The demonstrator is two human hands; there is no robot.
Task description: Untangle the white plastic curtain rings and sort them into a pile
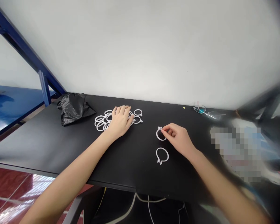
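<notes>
My left hand (pixel 120 120) lies flat with fingers spread on a pile of several white plastic rings (pixel 102 122) at the back middle of the black table (pixel 49 146). My right hand (pixel 177 137) pinches the edge of a single white ring (pixel 160 134) that lies on the table. A second white ring (pixel 162 155) rests alone just in front of it, closer to me, touched by neither hand.
A crumpled black plastic bag (pixel 72 107) sits at the back left of the table. A pair of glasses (pixel 204 111) lies at the back right by the white wall. A blue metal frame (pixel 25 53) stands left. Cables (pixel 140 205) hang below the table's front edge.
</notes>
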